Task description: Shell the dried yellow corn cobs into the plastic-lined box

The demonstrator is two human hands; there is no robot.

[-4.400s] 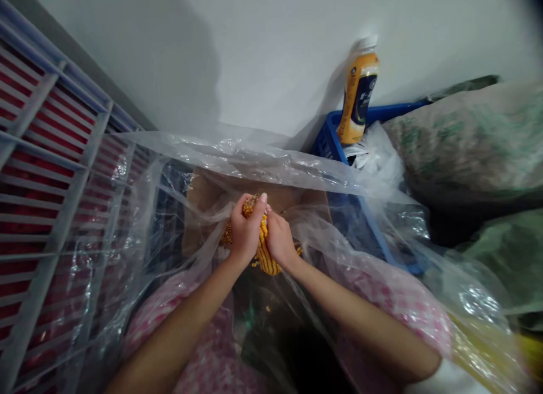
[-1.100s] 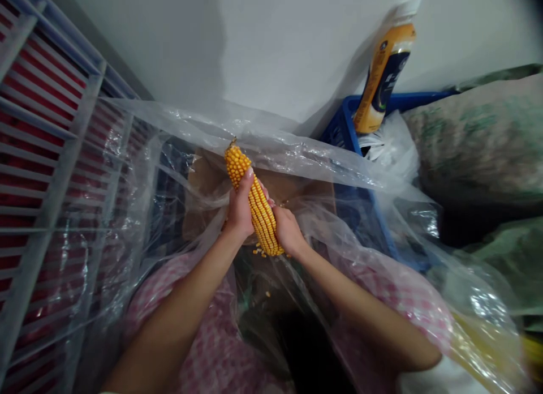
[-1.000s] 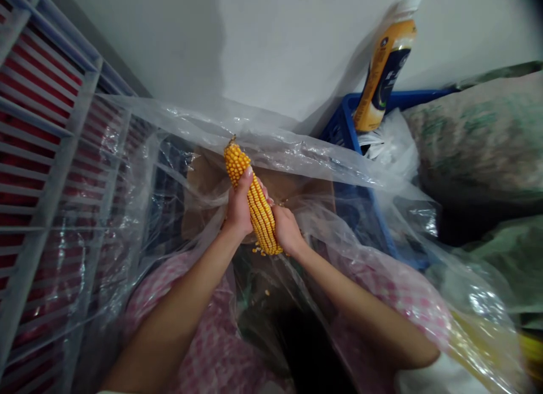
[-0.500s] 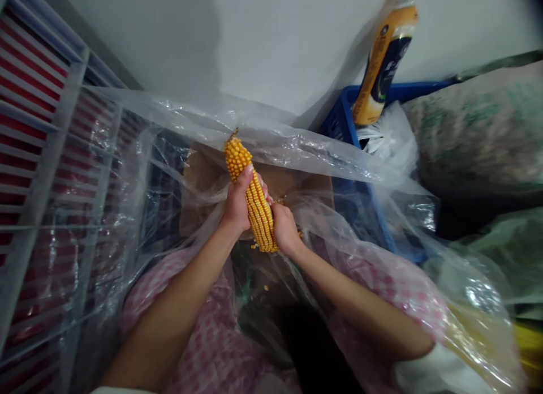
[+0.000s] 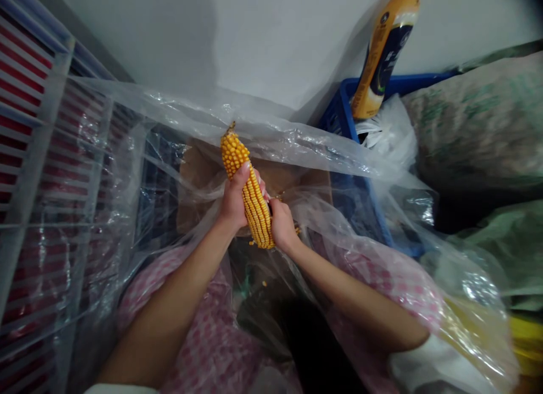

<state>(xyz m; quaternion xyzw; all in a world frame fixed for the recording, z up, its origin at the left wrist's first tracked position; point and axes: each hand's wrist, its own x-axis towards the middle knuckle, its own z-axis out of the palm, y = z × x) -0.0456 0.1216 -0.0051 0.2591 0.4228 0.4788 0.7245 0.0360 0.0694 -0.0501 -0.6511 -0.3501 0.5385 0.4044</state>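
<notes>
Over a sheet of clear plastic (image 5: 271,148), your left hand (image 5: 234,204) wraps tightly around a tilted dried corn cob (image 5: 254,210), and your right hand (image 5: 282,225) closes on its lower half. Loose kernels (image 5: 263,283) lie below; cardboard (image 5: 282,178) sits behind, with a blue plastic crate (image 5: 348,94) and a bottle (image 5: 384,54) farther right.

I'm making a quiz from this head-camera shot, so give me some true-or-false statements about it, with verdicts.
1. The left hand grips an ear of dried yellow corn. True.
2. The right hand holds a knife. False: it is empty of tools, its fingers on the lower part of the ear.
3. A clear plastic sheet hangs around the hands. True.
4. The bottle stands in a red crate. False: it stands tilted above a blue plastic crate.
5. Loose kernels lie on the plastic below the ear. True.
</notes>
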